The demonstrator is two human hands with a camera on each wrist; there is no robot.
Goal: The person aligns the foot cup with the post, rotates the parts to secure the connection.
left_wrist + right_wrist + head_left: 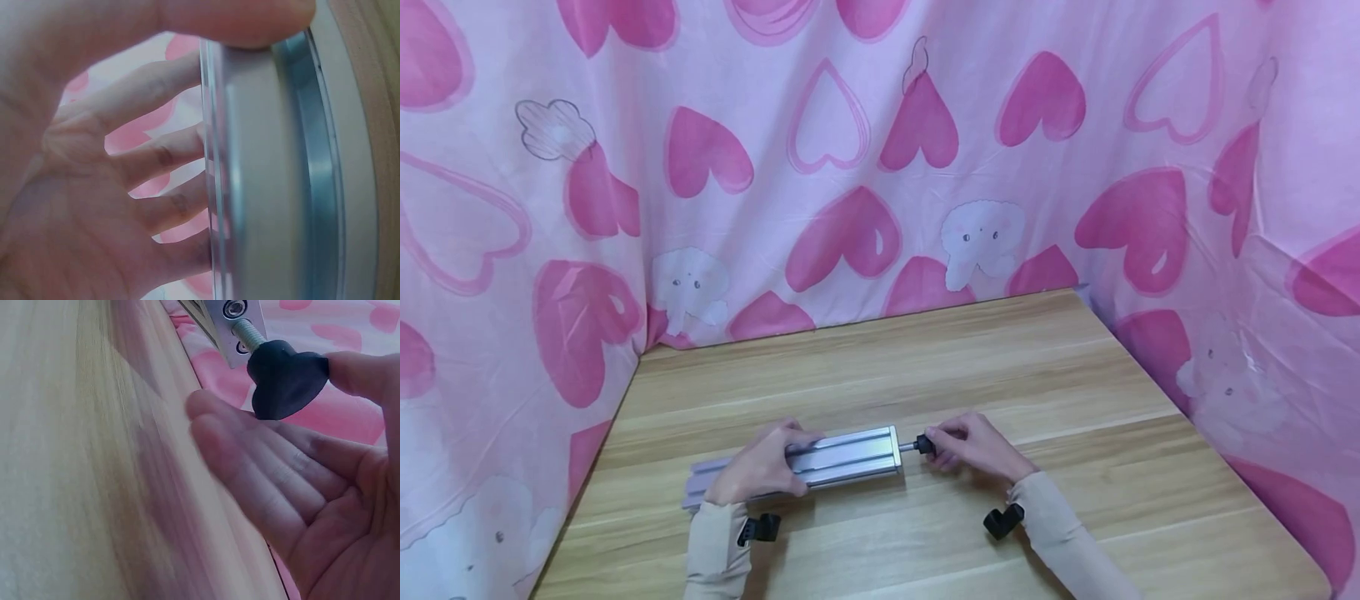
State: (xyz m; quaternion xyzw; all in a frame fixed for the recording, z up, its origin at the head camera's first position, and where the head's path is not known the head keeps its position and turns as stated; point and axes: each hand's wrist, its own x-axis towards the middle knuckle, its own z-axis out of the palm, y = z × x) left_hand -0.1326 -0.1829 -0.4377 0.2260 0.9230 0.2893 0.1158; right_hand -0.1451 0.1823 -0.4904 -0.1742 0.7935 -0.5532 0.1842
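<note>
Head view: the left hand [760,467] has its grip clamped on one metal bar [850,458] over the surface [925,358]; the right hand [973,446] pinches one black knob [926,445]. Left wrist: one thumb, four fingers [153,90] straddle the bar. Right wrist: one threaded rod [249,334] links knob and bar.

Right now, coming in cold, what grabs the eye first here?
First, the loud pink heart-print cloth hung behind and on both sides of the wooden table. Then the silver metal bar, low and central in the head view, held in the left grip. At its right end, a black knob on a threaded shaft, pinched by the right grip.
</note>
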